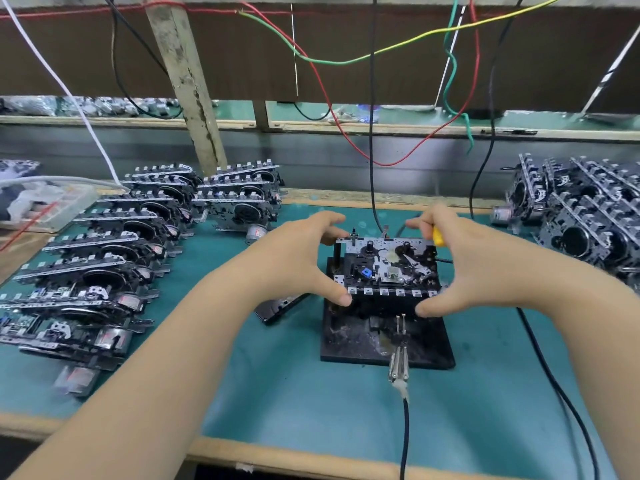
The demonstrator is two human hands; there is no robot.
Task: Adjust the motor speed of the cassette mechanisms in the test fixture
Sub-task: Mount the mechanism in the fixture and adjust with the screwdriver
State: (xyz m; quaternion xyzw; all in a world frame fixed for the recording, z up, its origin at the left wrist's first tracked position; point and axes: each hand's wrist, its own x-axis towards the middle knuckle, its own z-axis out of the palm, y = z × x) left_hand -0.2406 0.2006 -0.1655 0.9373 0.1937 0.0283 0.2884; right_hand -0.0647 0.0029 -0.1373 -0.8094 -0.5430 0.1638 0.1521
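While both forearms reach in from the near edge of the bench, the left hand and the right hand close in on the cassette mechanism from either side. The left hand grips its left end, thumb on the front corner by the row of small square keys and fingers curled over the back edge. The right hand mirrors it on the right end, thumb low at the front corner and fingers hooked over the top rear; a yellow tool handle shows tucked under those fingers, though how it is held cannot be made out. The mechanism sits on the black test fixture, a flat dark plate resting on the green mat in the middle of the bench. A metal clip with a black cable lies across the plate's front edge.

To the left, more mechanisms lie in overlapping rows on the mat. Another stack of mechanisms is piled at the right edge. A clear plastic tray at far left holds crumpled bags and red wire; its other contents are too blurred to tell.
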